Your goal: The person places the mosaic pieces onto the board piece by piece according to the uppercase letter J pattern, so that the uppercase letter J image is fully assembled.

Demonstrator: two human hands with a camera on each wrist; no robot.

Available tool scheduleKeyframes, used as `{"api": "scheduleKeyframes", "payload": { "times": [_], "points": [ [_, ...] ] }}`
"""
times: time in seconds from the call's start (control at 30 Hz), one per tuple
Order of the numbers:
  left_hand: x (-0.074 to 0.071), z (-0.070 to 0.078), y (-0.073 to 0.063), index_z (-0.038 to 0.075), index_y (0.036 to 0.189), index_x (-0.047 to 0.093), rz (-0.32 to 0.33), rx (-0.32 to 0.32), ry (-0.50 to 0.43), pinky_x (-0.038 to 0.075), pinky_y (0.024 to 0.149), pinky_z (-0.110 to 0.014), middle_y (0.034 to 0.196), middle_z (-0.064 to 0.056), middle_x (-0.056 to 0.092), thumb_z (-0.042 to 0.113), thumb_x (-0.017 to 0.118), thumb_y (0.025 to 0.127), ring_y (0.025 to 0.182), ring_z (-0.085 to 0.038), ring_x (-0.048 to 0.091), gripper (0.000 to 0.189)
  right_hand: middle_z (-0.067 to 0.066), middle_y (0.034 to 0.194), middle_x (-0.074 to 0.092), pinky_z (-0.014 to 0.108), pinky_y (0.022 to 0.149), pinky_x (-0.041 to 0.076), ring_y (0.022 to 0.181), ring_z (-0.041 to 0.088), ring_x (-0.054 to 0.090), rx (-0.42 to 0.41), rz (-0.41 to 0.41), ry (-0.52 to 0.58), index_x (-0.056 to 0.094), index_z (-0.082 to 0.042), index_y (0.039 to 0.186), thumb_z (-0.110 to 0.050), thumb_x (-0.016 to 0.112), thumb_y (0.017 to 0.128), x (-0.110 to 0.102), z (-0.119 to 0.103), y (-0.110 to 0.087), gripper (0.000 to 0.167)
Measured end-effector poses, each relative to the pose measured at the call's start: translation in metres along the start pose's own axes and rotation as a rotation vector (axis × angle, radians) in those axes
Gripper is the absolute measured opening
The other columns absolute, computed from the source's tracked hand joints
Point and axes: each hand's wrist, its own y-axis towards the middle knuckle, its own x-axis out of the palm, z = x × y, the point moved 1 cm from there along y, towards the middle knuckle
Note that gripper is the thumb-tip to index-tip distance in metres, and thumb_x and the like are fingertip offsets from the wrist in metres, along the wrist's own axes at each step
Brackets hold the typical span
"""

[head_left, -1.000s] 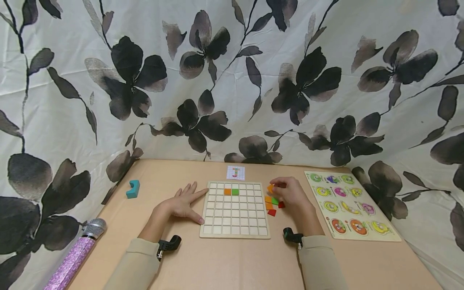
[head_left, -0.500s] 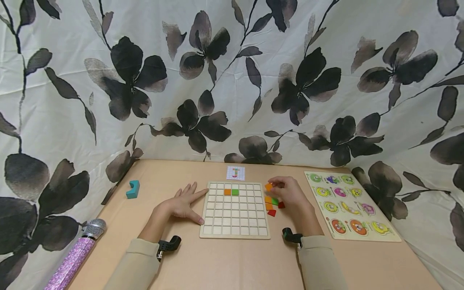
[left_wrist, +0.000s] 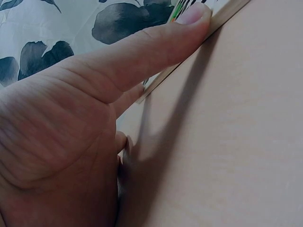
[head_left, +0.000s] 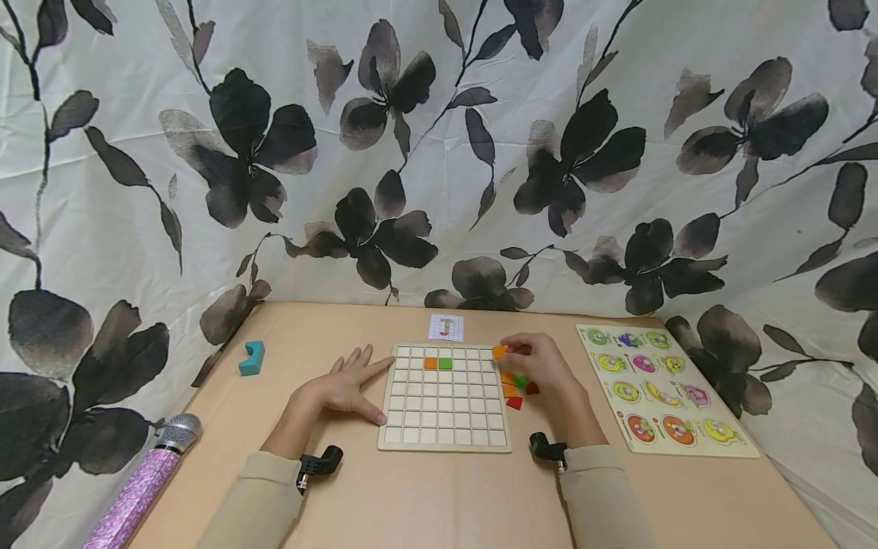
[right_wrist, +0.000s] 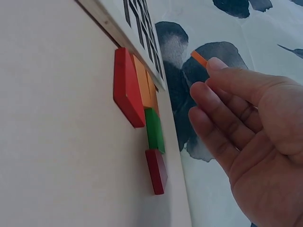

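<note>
A pale board with a grid of square cells point(head_left: 444, 418) lies in the middle of the table. In its second row sit an orange tile point(head_left: 430, 363) and a green tile point(head_left: 445, 364), side by side. My left hand point(head_left: 334, 389) rests at the board's left edge, fingers spread, thumb and forefinger touching it. Between thumb and fingers my right hand point(head_left: 545, 367) pinches another orange tile point(right_wrist: 199, 58), raised near the board's upper right corner. Below that hand, loose tiles lie along the right edge: a red one point(right_wrist: 127, 92), a green one point(right_wrist: 154, 130), a darker red one point(right_wrist: 157, 171) and orange ones point(right_wrist: 143, 85).
Behind the board lies a small card with a printed coloured pattern point(head_left: 446, 327). A fruit picture board point(head_left: 661, 366) is on the right. To the left are a teal block point(head_left: 251, 358) and a glittery microphone point(head_left: 151, 476). A floral cloth point(head_left: 480, 229) hangs behind the table.
My right hand has shifted left with the orange tile, from over the loose tiles to the board's upper right corner. The left hand has stayed still.
</note>
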Motion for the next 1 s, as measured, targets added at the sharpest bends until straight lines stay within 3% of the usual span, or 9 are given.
{"api": "scheduleKeyframes", "payload": {
  "times": [0.3,0.67,1.0],
  "points": [
    [0.001,-0.001,0.001,0.025,0.166,0.028,-0.009,0.001,0.007,-0.005,0.127,-0.067,0.173,-0.026,-0.005,0.06,0.089,0.069,0.161,-0.047,-0.008,0.12,0.005,0.104,0.074,0.024,0.084,0.057,0.093,0.022,0.064,-0.021,0.002,-0.031,0.074,-0.005,0.126,-0.012,0.078,0.094,0.008,-0.001,0.002,0.034],
    [0.001,-0.002,0.002,0.021,0.166,0.03,0.01,0.015,0.007,-0.003,0.126,-0.069,0.172,-0.029,-0.001,0.057,0.091,0.068,0.16,-0.05,-0.004,0.12,0.004,0.096,0.076,0.022,0.078,0.057,0.085,0.016,0.068,-0.118,0.008,-0.057,0.077,-0.005,0.117,-0.009,0.079,0.092,0.026,-0.01,0.007,0.026],
    [0.001,-0.002,0.001,0.022,0.166,0.03,0.008,0.015,0.005,-0.003,0.126,-0.069,0.172,-0.029,-0.002,0.057,0.091,0.068,0.16,-0.05,-0.005,0.12,0.006,0.097,0.076,0.028,0.078,0.06,0.085,0.016,0.069,-0.085,0.029,-0.046,0.077,-0.002,0.116,-0.006,0.08,0.09,0.04,-0.02,0.013,0.027]
  ]
}}
